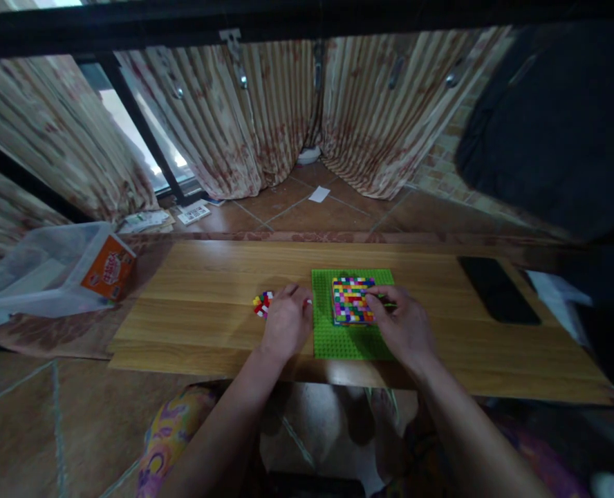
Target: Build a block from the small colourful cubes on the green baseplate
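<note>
A low block of small multicoloured toy bricks (352, 300) stands on a green studded baseplate (328, 345). My right hand (403, 325) is over its right side, thumb and forefinger pinched together at the top layer; whatever lies between those fingertips is too small to make out. Left of the baseplate, my left hand (287, 318) has its fingers curled and closed, with a small white brick (308, 302) showing at the fingertips. Just beside it, a small pile of loose toy bricks (262, 302) in red, white, yellow and blue lies partly hidden behind that hand.
The wooden table (198, 311) carries a dark flat phone-like slab (498, 289) at the right. A clear plastic bin (37, 270) with an orange label stands beyond the table's left end. Curtains (276, 117) hang behind, and papers lie on the tiled floor.
</note>
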A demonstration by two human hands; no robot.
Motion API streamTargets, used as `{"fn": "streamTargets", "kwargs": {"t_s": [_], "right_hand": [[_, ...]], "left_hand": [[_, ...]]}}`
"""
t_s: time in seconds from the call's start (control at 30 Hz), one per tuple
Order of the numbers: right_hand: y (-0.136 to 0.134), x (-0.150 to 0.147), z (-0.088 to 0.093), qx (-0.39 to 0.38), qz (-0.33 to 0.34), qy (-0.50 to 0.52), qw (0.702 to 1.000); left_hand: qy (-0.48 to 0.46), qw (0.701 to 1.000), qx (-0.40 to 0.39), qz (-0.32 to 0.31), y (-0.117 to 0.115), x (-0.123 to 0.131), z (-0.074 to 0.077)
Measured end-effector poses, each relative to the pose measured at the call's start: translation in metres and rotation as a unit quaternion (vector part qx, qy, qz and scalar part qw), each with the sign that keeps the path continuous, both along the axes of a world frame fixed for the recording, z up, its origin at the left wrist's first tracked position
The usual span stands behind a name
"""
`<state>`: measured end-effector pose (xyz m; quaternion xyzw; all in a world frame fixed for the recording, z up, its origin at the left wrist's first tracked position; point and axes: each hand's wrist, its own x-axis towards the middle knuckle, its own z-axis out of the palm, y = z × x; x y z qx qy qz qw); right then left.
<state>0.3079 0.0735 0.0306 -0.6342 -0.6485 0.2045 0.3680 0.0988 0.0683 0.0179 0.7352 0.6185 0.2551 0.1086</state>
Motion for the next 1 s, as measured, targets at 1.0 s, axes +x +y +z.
{"fn": "streamTargets", "kwargs": {"t_s": [1.0], "right_hand": [[0.000,0.000,-0.001,0.010,0.020,0.011,1.000]], "left_hand": [[-0.022,0.994,0.047,-0.094,0.002,0.046,0.017]]}}
